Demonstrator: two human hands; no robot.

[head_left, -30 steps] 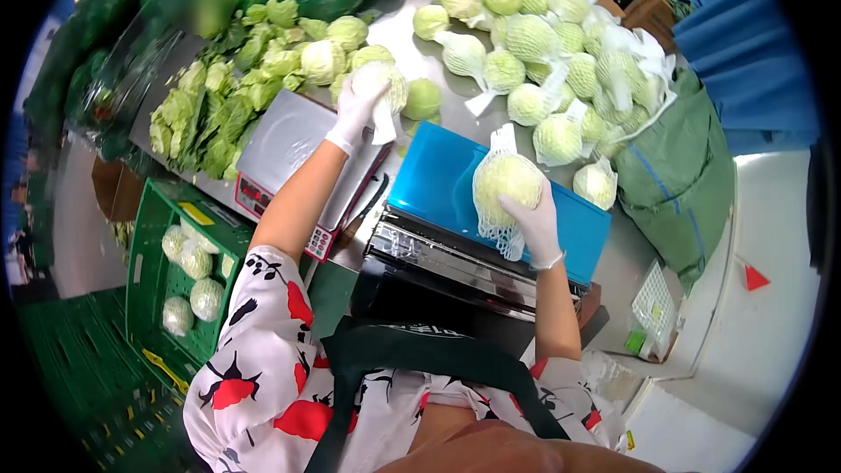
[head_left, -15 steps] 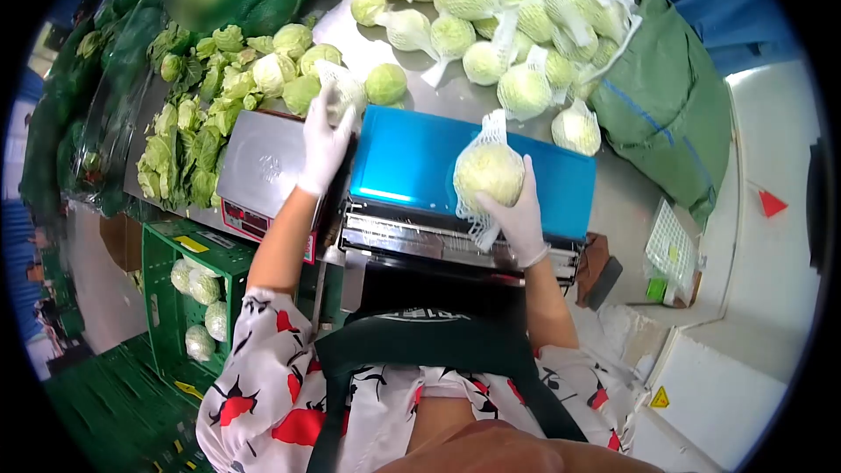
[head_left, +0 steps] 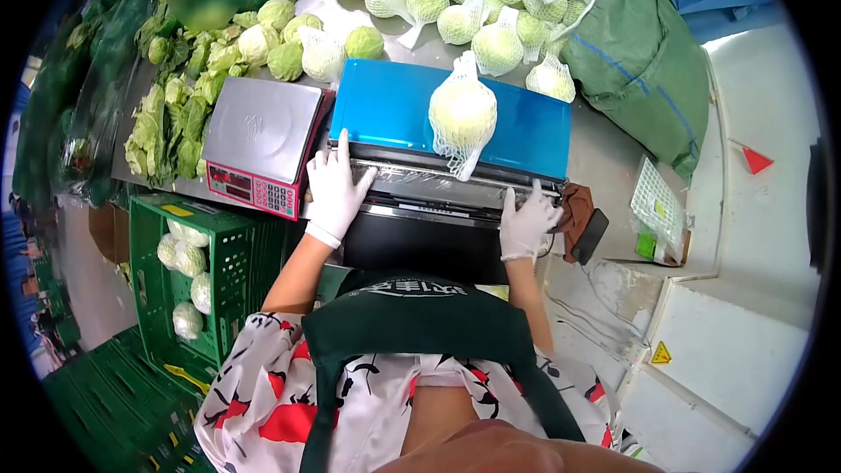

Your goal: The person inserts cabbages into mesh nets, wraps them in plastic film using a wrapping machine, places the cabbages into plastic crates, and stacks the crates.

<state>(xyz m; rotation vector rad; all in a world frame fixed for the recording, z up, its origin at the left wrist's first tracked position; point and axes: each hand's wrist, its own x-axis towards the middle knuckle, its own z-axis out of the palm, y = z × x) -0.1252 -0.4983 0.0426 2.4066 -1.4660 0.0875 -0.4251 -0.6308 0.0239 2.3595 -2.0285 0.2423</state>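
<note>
A pale green cabbage in white netting point(head_left: 463, 114) rests on the blue top of the wrapping machine point(head_left: 377, 105), with neither hand on it. My left hand point(head_left: 340, 188), in a white glove, lies at the left end of the machine's front strip of clear film point(head_left: 420, 182), fingers apart. At the right end of that strip is my right hand point(head_left: 528, 221), also gloved, its fingers spread and bent near the edge. Another netted cabbage point(head_left: 322, 54) sits behind the machine's left corner, beside bare cabbages point(head_left: 363, 43).
Left of the machine stands a scale with a steel plate point(head_left: 263, 118). A green crate point(head_left: 229, 271) with several wrapped cabbages is at the lower left. Netted cabbages point(head_left: 427, 2) are heaped at the back, near a green sack point(head_left: 635, 70). Loose leaves point(head_left: 158, 136) lie at the left.
My left hand has left the netted cabbage behind the machine and come down to the film strip. My right hand has let go of its netted cabbage and moved down and right.
</note>
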